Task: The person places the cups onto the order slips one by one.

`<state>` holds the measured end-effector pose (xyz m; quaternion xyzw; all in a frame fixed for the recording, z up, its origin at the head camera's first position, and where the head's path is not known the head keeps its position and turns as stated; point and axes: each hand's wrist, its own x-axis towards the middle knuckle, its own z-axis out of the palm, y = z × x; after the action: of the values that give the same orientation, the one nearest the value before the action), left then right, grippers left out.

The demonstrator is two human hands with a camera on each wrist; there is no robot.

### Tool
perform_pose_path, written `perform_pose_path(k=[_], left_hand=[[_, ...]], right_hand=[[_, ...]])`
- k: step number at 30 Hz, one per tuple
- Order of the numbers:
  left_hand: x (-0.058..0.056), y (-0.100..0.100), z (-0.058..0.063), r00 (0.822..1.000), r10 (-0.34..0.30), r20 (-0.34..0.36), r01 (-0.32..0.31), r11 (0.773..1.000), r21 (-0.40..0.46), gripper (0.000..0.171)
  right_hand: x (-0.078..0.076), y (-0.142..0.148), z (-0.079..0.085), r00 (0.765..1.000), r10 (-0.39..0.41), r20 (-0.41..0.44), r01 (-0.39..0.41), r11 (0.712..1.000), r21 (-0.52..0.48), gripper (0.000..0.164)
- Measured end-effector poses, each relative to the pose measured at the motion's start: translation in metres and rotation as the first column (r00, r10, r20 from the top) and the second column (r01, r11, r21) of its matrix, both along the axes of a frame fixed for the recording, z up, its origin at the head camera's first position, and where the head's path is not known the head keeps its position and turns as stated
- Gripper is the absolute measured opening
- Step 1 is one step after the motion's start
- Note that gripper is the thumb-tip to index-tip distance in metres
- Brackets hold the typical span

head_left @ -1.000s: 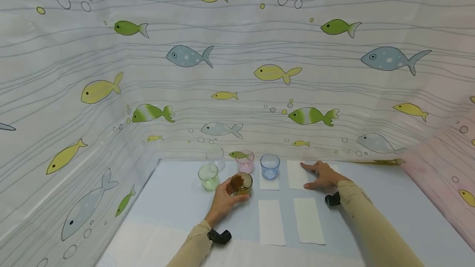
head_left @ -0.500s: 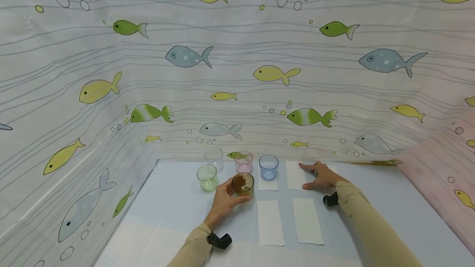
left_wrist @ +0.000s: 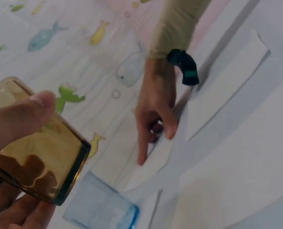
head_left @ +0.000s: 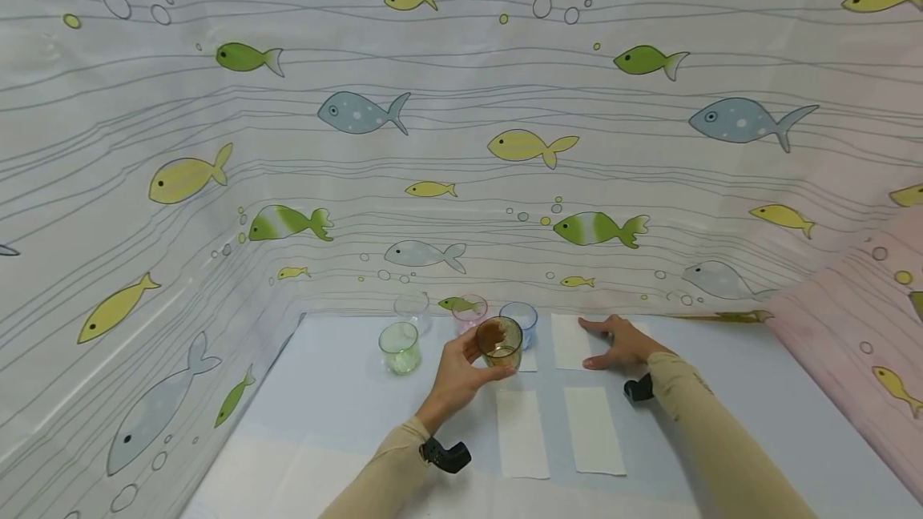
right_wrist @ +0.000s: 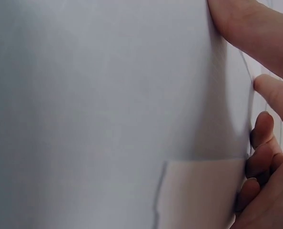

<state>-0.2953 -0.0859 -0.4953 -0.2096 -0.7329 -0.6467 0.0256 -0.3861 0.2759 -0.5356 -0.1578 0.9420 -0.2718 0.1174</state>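
Note:
My left hand (head_left: 456, 375) grips an amber glass tumbler (head_left: 499, 343) between thumb and fingers, tilted and raised off the table. In the head view it overlaps a blue glass (head_left: 530, 331), which stands upright on a white paper strip (head_left: 529, 362). In the left wrist view the amber tumbler (left_wrist: 51, 152) is seen from its side and base, just above the blue glass (left_wrist: 101, 202). My right hand (head_left: 622, 343) rests on another white strip (head_left: 568, 347), index fingertip and thumb touching it, the other fingers bent under.
Green (head_left: 400, 351), clear (head_left: 411, 312) and pink (head_left: 469, 309) glasses stand at the back left. Two more paper strips, a left one (head_left: 522, 435) and a right one (head_left: 594, 431), lie nearer. A fish-patterned curtain (head_left: 447, 62) surrounds the table (head_left: 324, 423).
My left hand has lifted the amber tumbler from the table and carried it right, towards the blue glass. The right hand keeps its place on the strip. The head view has shifted slightly.

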Motion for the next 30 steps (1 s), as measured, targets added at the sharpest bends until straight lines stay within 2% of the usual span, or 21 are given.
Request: perform_pose_path(k=[7, 17, 24, 30], left_hand=[[-0.018, 0.031, 0.021, 0.998, -0.047, -0.046, 0.045, 0.998, -0.054, 0.071], [-0.045, 0.071, 0.037, 0.995, -0.085, -0.046, 0.082, 0.995, -0.055, 0.072], [-0.056, 0.099, 0.036, 0.992, -0.123, 0.023, 0.124, 0.992, -0.015, 0.072], [-0.064, 0.118, 0.026, 0.993, -0.087, 0.079, 0.088, 0.996, -0.009, 0.071]], right_hand=[[-0.001, -0.001, 0.000, 1.000, -0.020, 0.002, 0.020, 1.000, 0.017, 0.102], [0.001, -0.004, 0.006, 0.999, -0.030, 0.023, 0.029, 0.999, 0.031, 0.102], [-0.001, -0.003, 0.003, 0.997, -0.067, 0.034, 0.067, 0.998, 0.019, 0.103], [-0.005, -0.003, 0.001, 0.998, -0.056, 0.019, 0.055, 0.998, 0.031, 0.098]])
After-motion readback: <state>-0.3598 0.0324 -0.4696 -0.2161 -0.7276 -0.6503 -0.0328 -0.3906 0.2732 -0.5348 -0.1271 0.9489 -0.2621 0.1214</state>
